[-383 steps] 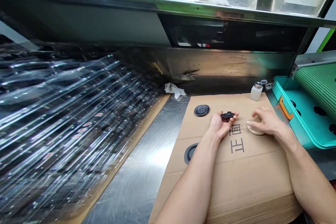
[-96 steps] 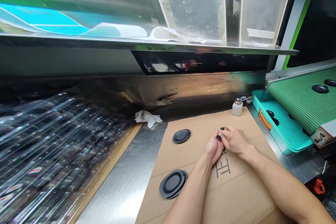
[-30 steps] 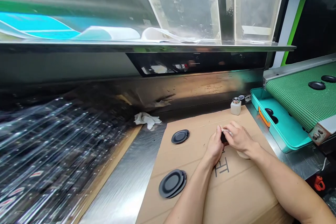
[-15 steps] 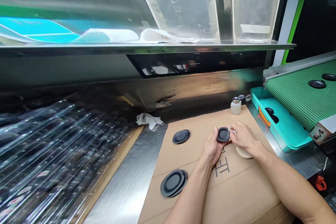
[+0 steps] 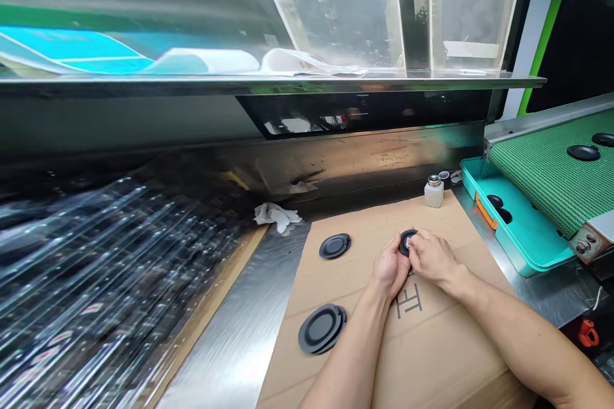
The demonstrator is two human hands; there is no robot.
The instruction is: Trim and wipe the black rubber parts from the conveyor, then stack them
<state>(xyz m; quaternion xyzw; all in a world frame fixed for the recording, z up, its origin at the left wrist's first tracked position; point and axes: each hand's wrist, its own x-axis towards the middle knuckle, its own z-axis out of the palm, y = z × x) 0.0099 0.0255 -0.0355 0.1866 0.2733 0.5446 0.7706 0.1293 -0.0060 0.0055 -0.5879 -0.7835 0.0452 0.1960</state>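
My left hand [image 5: 392,268] grips a small round black plastic part [image 5: 404,239] by its edge, above the cardboard. Over the part's face, my right hand [image 5: 434,257] presses a small white cloth [image 5: 409,241], mostly hidden by the fingers. To the left of my hands lies another black round part [image 5: 334,246]. Nearer to me, beside my left forearm, black round parts [image 5: 320,330] overlap in a small stack.
Cardboard [image 5: 364,358] covers the steel bench. At right, a green mesh conveyor [image 5: 537,166] carries black parts above a teal tray [image 5: 520,249]. A white bottle [image 5: 434,193] stands at the back. Crumpled white cloth [image 5: 278,216] and clear plastic trays [image 5: 96,281] are left.
My right hand has moved left, bringing the white cloth from the black part's right edge onto its face. The pale round thing under my right hand is now hidden. The view has shifted slightly.
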